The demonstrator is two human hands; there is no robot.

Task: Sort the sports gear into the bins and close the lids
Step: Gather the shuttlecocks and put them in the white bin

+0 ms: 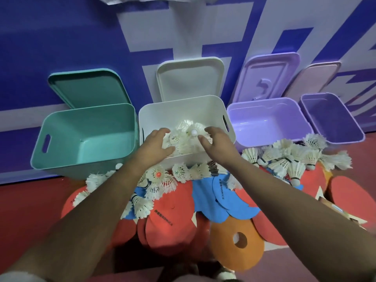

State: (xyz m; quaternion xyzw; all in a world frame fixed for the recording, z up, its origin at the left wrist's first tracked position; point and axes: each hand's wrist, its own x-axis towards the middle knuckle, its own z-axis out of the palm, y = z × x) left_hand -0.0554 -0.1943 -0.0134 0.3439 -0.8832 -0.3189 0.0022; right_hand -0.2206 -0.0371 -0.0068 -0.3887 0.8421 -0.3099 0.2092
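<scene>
Closest in, an orange disc with a round hole lies on a heap of red rubber sheets and blue rubber sheets, all spread on the red floor in front of the white bin. Loose shuttlecocks are scattered over that heap, right up against the white bin's front wall, and there's a second pile of shuttlecocks off to its front right.

Up to the hands now, both over the white bin's front edge. The left hand and right hand clasp a bunch of shuttlecocks between them, fingers curled round the feathers from either side, the bunch just inside the bin's opening.

Just left of the white bin stands a teal bin. Just right of it is a lilac bin, then a darker purple bin. All four are uncovered.

Behind the white bin, a teal lid, white lid, lilac lid and pale pink lid lean against the blue-and-white wall.
</scene>
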